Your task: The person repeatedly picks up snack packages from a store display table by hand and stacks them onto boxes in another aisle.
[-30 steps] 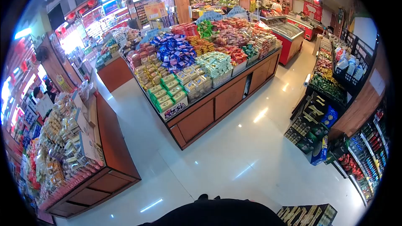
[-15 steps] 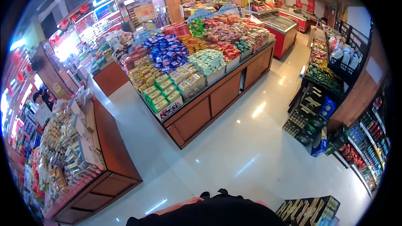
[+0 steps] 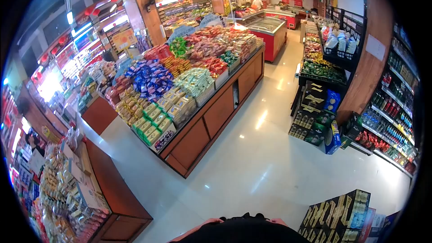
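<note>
At the bottom edge, a small part of my left hand (image 3: pixel 210 222) shows beside the dark clothing (image 3: pixel 245 230) on my body. A sliver of my right hand (image 3: pixel 278 221) appears on the other side of it. The clothing hides the fingers of both hands, so whether they hold anything does not show. Nearest to my right hand are stacked black-and-gold cartons (image 3: pixel 333 211). Ahead stands a brown display counter (image 3: pixel 211 126) heaped with wrapped packets in blue (image 3: pixel 150 78), green, red and gold.
A second counter (image 3: pixel 121 198) with bagged goods is at the left. Along the right are a produce stand (image 3: pixel 321 69), stacked boxes (image 3: pixel 310 123) and bottle shelves (image 3: pixel 391 112). Red freezers (image 3: pixel 274 42) and a person (image 3: pixel 257 2) are farther back. Shiny floor (image 3: pixel 243 175) runs between.
My view has turned to the right, so the counters have shifted left. More of the bottle shelves and the carton stack shows. Both hands remain low at the bottom edge.
</note>
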Demonstrator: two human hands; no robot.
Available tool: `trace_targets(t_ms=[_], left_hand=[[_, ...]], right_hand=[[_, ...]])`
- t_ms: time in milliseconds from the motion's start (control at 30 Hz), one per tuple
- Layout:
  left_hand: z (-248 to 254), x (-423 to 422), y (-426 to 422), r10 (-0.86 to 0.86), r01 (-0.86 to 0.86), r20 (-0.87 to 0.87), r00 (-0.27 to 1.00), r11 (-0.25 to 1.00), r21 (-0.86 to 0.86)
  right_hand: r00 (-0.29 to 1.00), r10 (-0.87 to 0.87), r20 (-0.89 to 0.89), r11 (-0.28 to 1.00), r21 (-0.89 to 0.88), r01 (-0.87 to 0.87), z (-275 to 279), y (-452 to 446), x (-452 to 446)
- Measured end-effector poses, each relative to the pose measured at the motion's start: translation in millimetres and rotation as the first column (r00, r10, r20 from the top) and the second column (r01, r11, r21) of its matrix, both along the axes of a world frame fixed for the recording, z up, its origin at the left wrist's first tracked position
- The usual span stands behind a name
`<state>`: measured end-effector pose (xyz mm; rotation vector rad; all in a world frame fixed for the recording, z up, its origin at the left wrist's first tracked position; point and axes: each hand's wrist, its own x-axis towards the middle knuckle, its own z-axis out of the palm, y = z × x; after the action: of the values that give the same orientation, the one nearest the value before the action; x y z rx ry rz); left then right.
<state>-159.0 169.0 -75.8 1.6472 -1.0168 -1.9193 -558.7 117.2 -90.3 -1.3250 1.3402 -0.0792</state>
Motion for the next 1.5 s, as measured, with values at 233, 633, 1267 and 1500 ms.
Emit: trace_targets(t_ms=[233,633,1267,1500], left_hand=[[30.7,11.5,9.2,-0.056,0.055,0.015,0.998,0.998,0.042],[50.1,16.0,94.8,0.121,-0.131,0.174,0.977,0.99,0.044],[61.5,-21.7,97.5,-0.117,0.127,0.707,0.698,0.991,0.039],[-19.6,-20.8,141.3,-0.097,-0.097,0.6,0.794,0.955,0.282]], right_hand=[[0.903,0.416,0.109,0.905,0.042,-0.423,41.1,-54.5,47.1],[0.693,0.613,0.379,0.689,0.173,-0.704,63.5,-107.4,117.1],[0.274,0.957,0.098,0.265,0.102,-0.959,39.8,-137.8,38.1],[0.327,0.943,0.066,0.315,0.141,-0.938,22.7,-164.2,4.5]])
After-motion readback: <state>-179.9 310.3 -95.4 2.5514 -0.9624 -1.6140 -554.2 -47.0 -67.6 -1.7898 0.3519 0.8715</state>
